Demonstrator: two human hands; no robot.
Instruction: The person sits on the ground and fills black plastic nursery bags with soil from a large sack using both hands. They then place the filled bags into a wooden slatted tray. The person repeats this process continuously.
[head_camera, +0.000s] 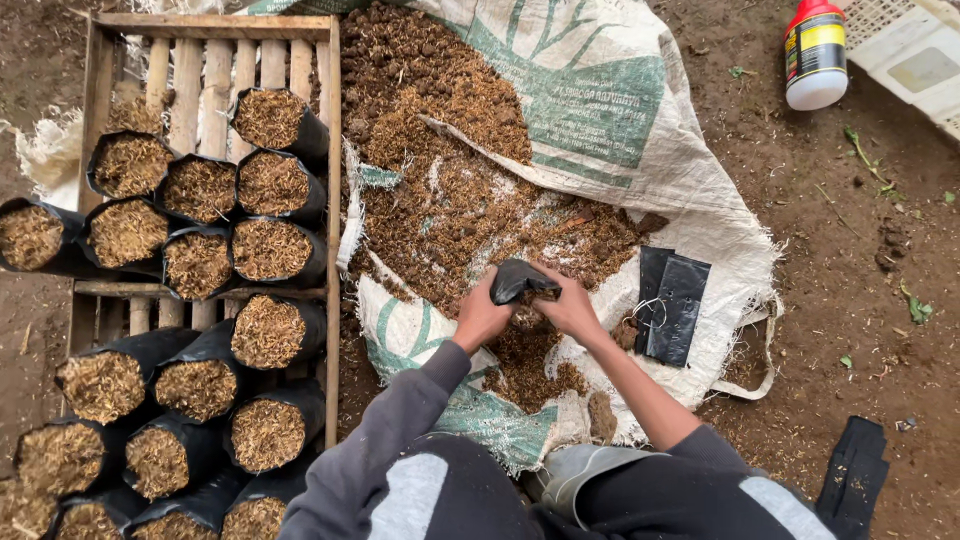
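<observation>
Head view: left hand (480, 318) and right hand (570, 308) both pinching one small black plastic grow bag (520, 279), fingers curled on its rim, at frame centre over brown husk mix (440, 200) spilled on opened white woven sack (620, 120). Stack of flat empty black bags (675, 300) at 3 o'clock of hands, just beside. Filled bags (270, 250) packed in wooden slat crate (330, 150) at 9 o'clock. Red-capped bottle (815, 55) at 1 o'clock, well apart.
</observation>
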